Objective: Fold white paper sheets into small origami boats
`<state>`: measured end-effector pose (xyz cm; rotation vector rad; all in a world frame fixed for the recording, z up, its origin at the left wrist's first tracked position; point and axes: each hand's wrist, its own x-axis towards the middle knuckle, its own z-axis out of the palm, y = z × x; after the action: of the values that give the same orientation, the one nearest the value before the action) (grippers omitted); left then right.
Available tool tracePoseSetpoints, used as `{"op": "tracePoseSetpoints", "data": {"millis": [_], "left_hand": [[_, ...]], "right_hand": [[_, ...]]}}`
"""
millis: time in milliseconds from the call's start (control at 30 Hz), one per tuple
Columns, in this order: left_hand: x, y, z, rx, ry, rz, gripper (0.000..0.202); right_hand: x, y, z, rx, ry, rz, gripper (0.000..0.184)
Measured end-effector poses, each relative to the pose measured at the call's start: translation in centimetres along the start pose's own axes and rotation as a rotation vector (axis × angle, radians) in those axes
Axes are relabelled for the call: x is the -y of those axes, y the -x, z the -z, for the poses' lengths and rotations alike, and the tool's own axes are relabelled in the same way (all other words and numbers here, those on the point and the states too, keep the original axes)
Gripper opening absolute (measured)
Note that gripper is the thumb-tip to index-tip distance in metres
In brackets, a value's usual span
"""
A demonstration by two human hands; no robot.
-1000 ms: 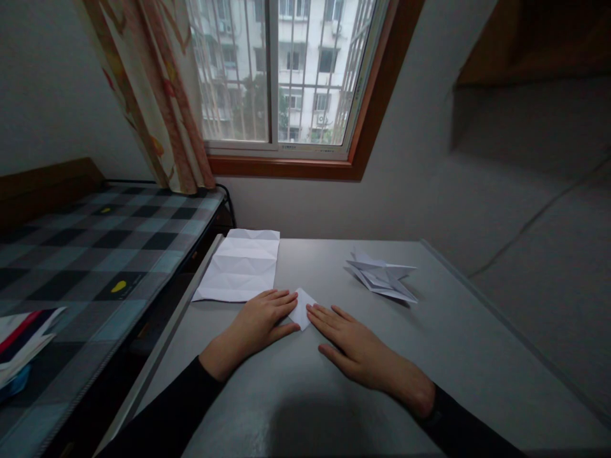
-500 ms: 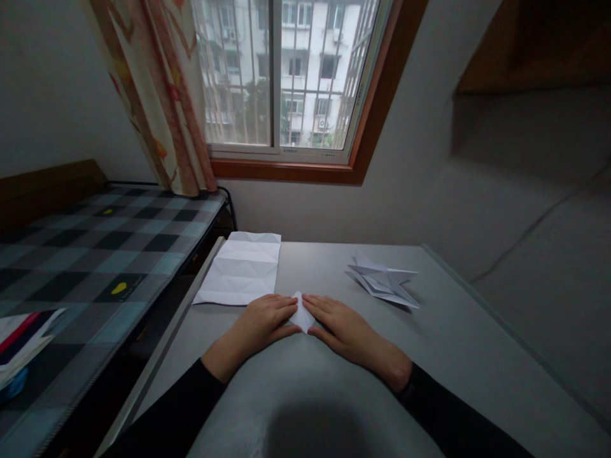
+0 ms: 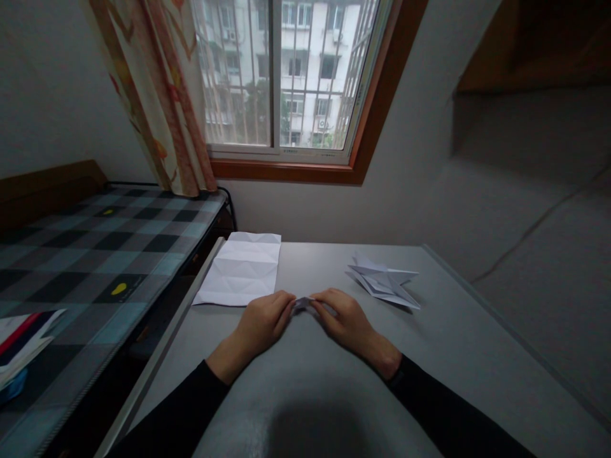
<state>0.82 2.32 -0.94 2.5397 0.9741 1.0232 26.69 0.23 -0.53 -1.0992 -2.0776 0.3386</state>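
Between my hands is a small piece of folded paper (image 3: 301, 304), lifted and seen nearly edge-on. My left hand (image 3: 267, 320) pinches its left end between thumb and fingers. At its right end, the thumb and fingers of my right hand (image 3: 344, 323) close on the paper. Parts of the paper are hidden behind the fingertips. A creased white sheet (image 3: 245, 270) lies flat to the left, beyond my left hand. To the right, past my right hand, rests a folded paper shape (image 3: 384, 283) with pointed flaps.
All the paper is on a grey table (image 3: 315, 264). A bed with a checked cover (image 3: 143, 238) stands along the left side. Behind are a barred window (image 3: 279, 76) and a patterned curtain (image 3: 167, 95). A brown shelf (image 3: 548, 51) hangs at the upper right.
My hands lay flat, pressing the small paper on the table. Now both pinch its ends, and the paper has tilted up so that its pale face no longer shows.
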Motion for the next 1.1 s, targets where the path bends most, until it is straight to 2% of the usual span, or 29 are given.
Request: {"op": "tracePoseSetpoints", "data": {"millis": [100,300,467,733,1100], "left_hand": [[-0.3,-0.2,0.1,-0.070,0.186,0.101,0.025],[-0.4,-0.7,-0.3,-0.146,0.376,0.208,0.022],[-0.8,-1.1,-0.6,-0.162,0.448,0.200,0.019],[-1.1,-1.4,-0.2,-0.223,0.556,0.177,0.017],[-1.2,-1.4,-0.1,-0.259,0.556,0.182,0.015]], "right_hand": [[0.0,-0.6,-0.8,-0.116,-0.041,-0.045,0.020],[0.7,-0.7,-1.6,-0.116,-0.140,-0.045,0.019],[1.6,-1.1,-1.5,-0.092,-0.218,-0.113,0.021],[2.1,-1.3,-1.5,-0.127,-0.276,-0.112,0.025],[2.1,-1.2,-1.6,-0.147,-0.279,-0.122,0.025]]}}
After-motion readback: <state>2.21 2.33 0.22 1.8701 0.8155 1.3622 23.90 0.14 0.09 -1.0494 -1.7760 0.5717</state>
